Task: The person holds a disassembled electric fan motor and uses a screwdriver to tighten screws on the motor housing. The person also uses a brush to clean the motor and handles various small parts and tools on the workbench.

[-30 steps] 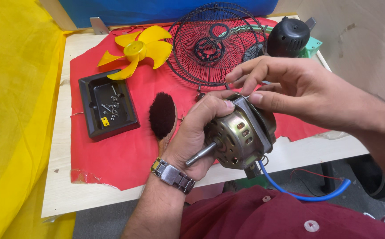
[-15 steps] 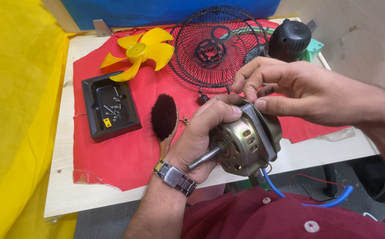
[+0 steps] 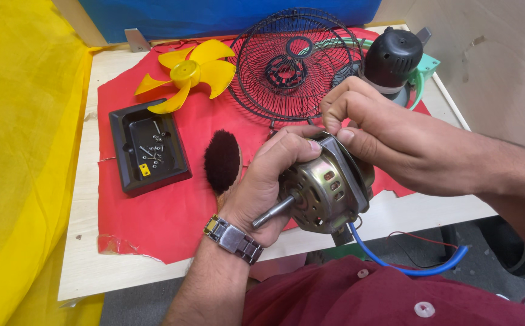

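Two hands [image 3: 262, 181] [image 3: 383, 136] gripping fan motor [image 3: 329, 187] over red-clothed wooden table [image 3: 87, 241].

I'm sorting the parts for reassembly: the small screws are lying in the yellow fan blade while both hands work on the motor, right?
Not quite. The head view shows the small screws lying in the black tray, not in the yellow fan blade, which sits beside it on the red cloth. The rest holds: left hand and right hand are both on the motor.

Bright, even light falls from above, leaving soft shadows; the motor [image 3: 326, 193] shows mild glare (at its metal shell), and edges near 6 o'clock blur slightly.
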